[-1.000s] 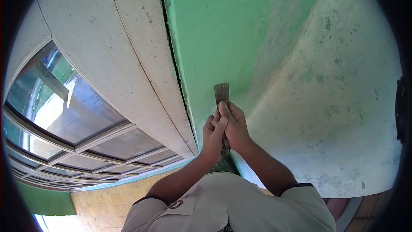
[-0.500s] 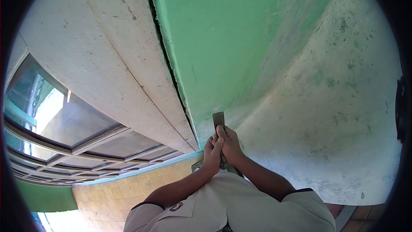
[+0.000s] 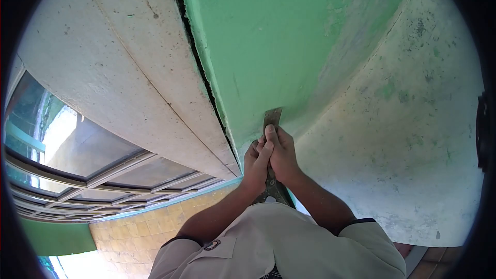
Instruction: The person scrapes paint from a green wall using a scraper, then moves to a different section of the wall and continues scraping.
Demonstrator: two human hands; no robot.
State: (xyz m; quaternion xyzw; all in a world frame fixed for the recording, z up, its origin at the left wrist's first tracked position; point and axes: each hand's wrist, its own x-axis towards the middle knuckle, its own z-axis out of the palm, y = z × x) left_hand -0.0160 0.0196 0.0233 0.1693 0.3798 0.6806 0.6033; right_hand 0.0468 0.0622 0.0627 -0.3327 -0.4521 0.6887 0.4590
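Both my hands grip a flat metal scraper point(image 3: 273, 116) close together in front of my chest. My left hand point(image 3: 257, 165) wraps the lower part of the tool, its thumb pointing up. Just above and to the right, my right hand point(image 3: 282, 155) closes round the handle near the blade, thumb along it. The broad blade end points up against or very near the green wall point(image 3: 263, 46); contact cannot be made out for certain. Grey, scraped-looking patches mark the wall's right side.
To the left run a pale panel point(image 3: 129, 72) with a dark gap beside the green wall, and framed windows point(image 3: 103, 150). A whitish, stained wall point(image 3: 403, 134) curves down the right. Yellowish tiles point(image 3: 139, 232) lie low on the left.
Both hands and the scraper have moved up and slightly right along the green wall. The blade now tilts a little to the right.
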